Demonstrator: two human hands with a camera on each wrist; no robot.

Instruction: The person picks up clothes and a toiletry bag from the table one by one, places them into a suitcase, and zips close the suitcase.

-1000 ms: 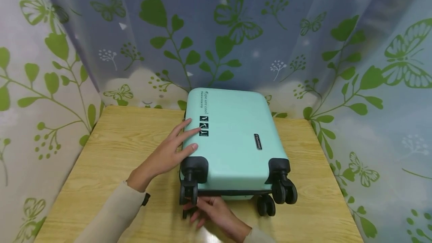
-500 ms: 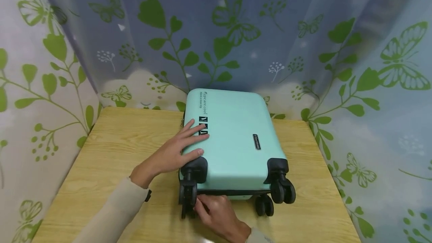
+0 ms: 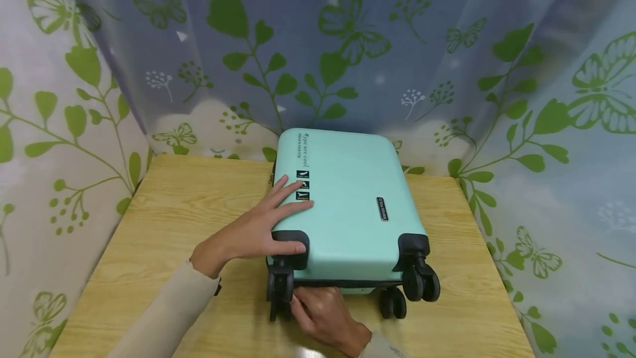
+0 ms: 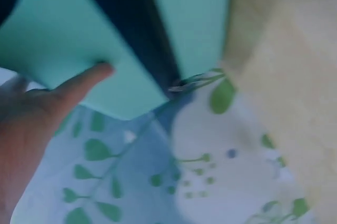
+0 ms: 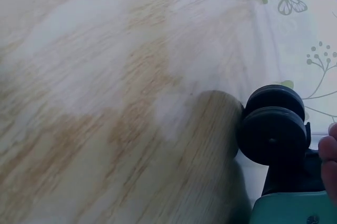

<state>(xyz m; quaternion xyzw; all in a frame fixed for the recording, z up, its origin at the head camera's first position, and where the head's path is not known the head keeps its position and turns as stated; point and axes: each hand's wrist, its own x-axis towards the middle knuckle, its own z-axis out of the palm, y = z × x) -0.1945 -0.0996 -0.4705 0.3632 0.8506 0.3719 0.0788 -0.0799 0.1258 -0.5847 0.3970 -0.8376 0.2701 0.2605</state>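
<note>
A mint-green hard-shell suitcase (image 3: 353, 175) lies on its side on the table, its wheeled end toward me. My left hand (image 3: 250, 231) rests with spread fingers on the shell's left part, the thumb over the black corner guard. In the left wrist view a finger of that hand (image 4: 37, 113) touches the green side, and a small metal piece (image 4: 179, 86) sits on the dark seam. My right hand (image 3: 325, 314) is curled under the black seam at the near end, beside the left wheels (image 3: 280, 286). Its fingertips are hidden, so what they hold cannot be seen.
The wood-grain table (image 3: 189, 192) extends on both sides of the suitcase. A leaf-and-butterfly patterned curtain (image 3: 308, 43) surrounds it at the back and sides. More black double wheels (image 3: 419, 280) stick out at the near right corner; a wheel pair (image 5: 274, 134) shows in the right wrist view.
My right hand has gone from looser, extended fingers to a curled shape at the seam. My left hand has slid slightly right on the shell, its thumb moving onto the corner guard.
</note>
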